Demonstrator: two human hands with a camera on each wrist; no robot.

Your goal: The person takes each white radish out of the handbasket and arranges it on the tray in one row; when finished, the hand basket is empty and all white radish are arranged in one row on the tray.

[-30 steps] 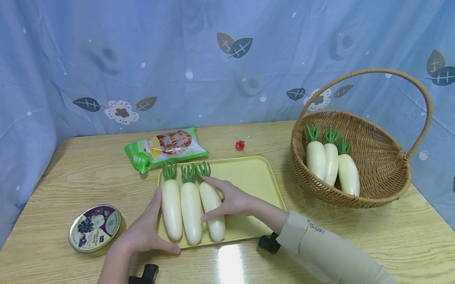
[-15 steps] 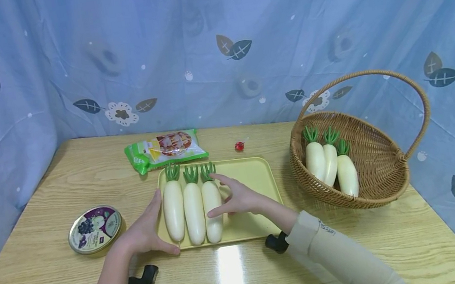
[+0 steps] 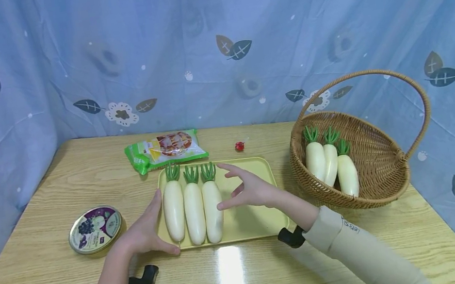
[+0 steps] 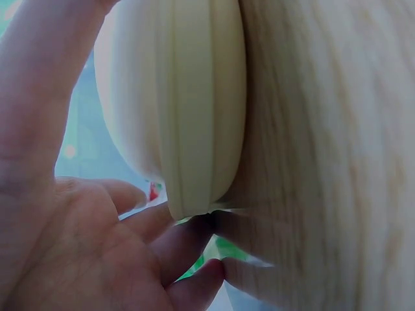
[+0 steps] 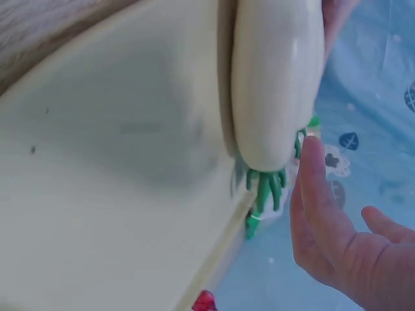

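Note:
Three white radishes with green tops lie side by side on the left half of a yellow tray: the left radish (image 3: 174,211), the middle radish (image 3: 195,213) and the right radish (image 3: 213,213). My left hand (image 3: 145,230) rests at the left end of the tray (image 3: 261,222), thumb and fingers spread along its rim. In the left wrist view, fingertips meet the tray's edge (image 4: 193,97). My right hand (image 3: 250,190), fingers parted and holding nothing, hovers over the tray just right of the right radish. The right wrist view shows that radish (image 5: 275,84) beside the hand.
A wicker basket (image 3: 377,154) with a tall handle and three more radishes stands at the right. Behind the tray lie a green snack bag (image 3: 171,148) and a small red object (image 3: 239,146). A round tin (image 3: 95,230) sits at the left.
My right hand has let go of the right radish and moved off to the right. That radish now lies straighter beside the others. The left hand has stayed put.

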